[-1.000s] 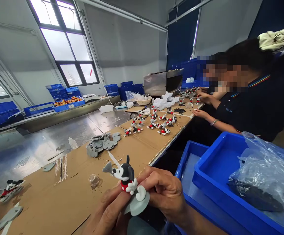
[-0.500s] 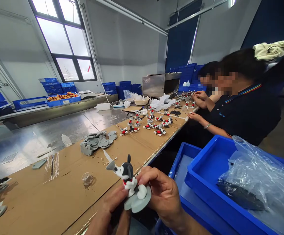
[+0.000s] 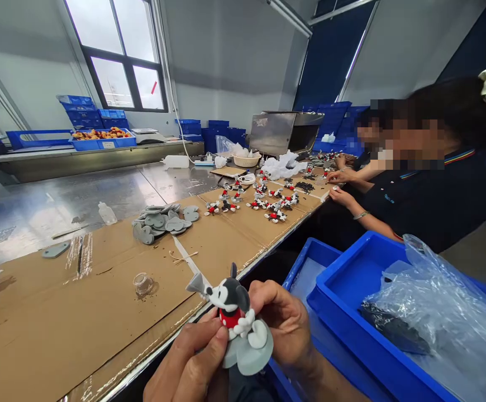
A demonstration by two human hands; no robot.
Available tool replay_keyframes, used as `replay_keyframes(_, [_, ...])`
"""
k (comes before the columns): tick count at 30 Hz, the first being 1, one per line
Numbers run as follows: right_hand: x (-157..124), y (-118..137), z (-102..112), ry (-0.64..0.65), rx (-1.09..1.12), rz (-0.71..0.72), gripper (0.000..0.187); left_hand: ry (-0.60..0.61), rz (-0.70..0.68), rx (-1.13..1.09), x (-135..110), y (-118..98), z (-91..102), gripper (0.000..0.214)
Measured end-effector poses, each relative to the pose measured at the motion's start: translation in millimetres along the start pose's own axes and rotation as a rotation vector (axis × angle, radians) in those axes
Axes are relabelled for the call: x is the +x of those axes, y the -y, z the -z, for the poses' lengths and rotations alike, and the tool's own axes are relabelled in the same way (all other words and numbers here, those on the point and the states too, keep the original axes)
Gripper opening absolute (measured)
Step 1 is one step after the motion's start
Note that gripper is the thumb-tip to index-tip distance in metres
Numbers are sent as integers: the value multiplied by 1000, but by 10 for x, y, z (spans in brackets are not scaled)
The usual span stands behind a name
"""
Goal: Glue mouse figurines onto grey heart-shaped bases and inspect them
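Note:
In front of me is a mouse figurine with black ears and a red body, seated on a grey base of rounded lobes. My left hand holds it from the left, thumb on the body and lower side. Behind the figurine's right side, my right hand grips it with bent fingers; the exact contact is partly hidden. A grey flared piece shows just before the nose. Beyond lie a pile of loose grey bases and a small clear cup on cardboard.
Several similar figurines stand and lie farther along the cardboard-covered table. At my right are blue bins, one holding a clear plastic bag. A clear bottle lies beyond the cardboard. Co-workers sit along the right edge.
The figurine has turned slightly in my hands, so more of its red front shows. My left thumb now presses against it. The head view has shifted, and a co-worker's raised arm is lower.

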State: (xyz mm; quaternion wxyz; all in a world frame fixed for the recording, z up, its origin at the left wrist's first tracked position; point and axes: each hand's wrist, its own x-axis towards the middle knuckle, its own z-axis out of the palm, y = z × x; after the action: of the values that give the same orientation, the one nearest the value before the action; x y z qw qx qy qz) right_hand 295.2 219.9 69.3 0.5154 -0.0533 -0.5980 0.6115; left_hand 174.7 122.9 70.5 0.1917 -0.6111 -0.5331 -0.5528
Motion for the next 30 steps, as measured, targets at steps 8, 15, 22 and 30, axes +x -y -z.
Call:
replay_keyframes(8, [55,-191,186,10,-187,-5,30,144,-128,62,-56,456,-34,27])
replay_keyframes(15, [70,-89,281,80,-385,234,34,238,-81,-69,-226,612,-121,38])
replay_keyframes(22, [86,-54,316,158,-459,324,29,238,-35,-85,-223,581,-154,40])
replay_keyframes(30, [81,22,306,170,-473,324,35,206,107,-242,-229,449,-193,41])
